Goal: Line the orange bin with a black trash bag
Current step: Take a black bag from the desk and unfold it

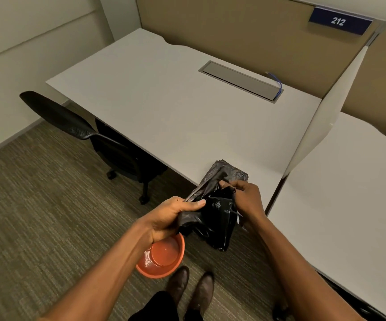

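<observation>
A crumpled black trash bag (215,218) hangs between both hands above the floor, near the desk's front edge. My left hand (173,216) grips its left side, thumb on top. My right hand (242,195) pinches its upper right edge. More folded black bags (229,172) lie on the desk corner just behind, and the held bag touches them. The orange bin (164,258) stands on the carpet below my left wrist, open and unlined, partly hidden by my forearm.
A white desk (164,100) with a grey cable hatch (240,81) fills the middle. A black office chair (90,133) is tucked under its left side. A white divider (321,117) separates a second desk (349,193) on the right. My shoes (192,288) stand beside the bin.
</observation>
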### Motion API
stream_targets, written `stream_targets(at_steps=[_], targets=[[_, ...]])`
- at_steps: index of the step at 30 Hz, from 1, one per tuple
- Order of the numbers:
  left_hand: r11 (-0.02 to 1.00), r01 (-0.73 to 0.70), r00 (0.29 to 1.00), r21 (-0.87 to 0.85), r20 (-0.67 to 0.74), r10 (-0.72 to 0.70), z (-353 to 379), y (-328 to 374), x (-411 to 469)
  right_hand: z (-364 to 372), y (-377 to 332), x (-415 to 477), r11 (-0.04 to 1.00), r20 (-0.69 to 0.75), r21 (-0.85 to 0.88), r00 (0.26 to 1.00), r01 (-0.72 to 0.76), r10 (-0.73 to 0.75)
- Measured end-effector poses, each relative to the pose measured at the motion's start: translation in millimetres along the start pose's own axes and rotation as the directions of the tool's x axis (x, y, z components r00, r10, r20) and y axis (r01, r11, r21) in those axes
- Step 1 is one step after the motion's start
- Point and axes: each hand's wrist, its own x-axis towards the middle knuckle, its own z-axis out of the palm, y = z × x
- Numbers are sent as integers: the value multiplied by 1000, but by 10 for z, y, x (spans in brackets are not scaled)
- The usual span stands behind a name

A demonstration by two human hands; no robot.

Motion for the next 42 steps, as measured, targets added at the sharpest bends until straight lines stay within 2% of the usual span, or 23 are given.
stream_targets(at_steps=[4, 9, 12, 14, 17, 21, 25, 28, 32, 42], targets=[[993, -79, 994, -83, -78, 72, -95, -32, 25, 75, 42, -95, 992, 74, 85, 994, -92, 86], [962, -250, 941, -107, -261, 215, -241, -62, 25, 72, 98, -278, 968, 142, 248, 990, -28, -8], [940, -315, 900, -135, -355, 251, -263, -59, 5, 83, 109, -367, 978, 43, 163, 989, 130, -139], [935, -333, 876, -122, -408, 259, -290, -71, 8, 120, 133, -411, 976, 13, 121, 983, 179, -182], [938, -342, 843, -61, -462, 277, -317, -114, 11, 221, 143, -480, 977, 67, 134, 982, 164, -174], [940, -340, 830, 12, -467, 306, -316, -162, -51, 396, 126, -533, 977, 108, 36, 971, 210, -213], [943, -332, 830, -11, -479, 287, -457, -186, -198, 574, 153, -531, 981, 111, -11, 975, 193, -191], [924, -360, 818, -131, -521, 245, -625, -190, -348, 697, 185, -546, 986, 94, -22, 982, 164, -161], [892, -374, 796, -253, -581, 169, -920, -293, -522, 884, 190, -621, 993, 55, 90, 995, 78, -83], [903, -291, 755, -317, -655, 14, -1635, -446, -1009, 1626, 323, -1014, 974, -43, 224, 999, 17, -7]])
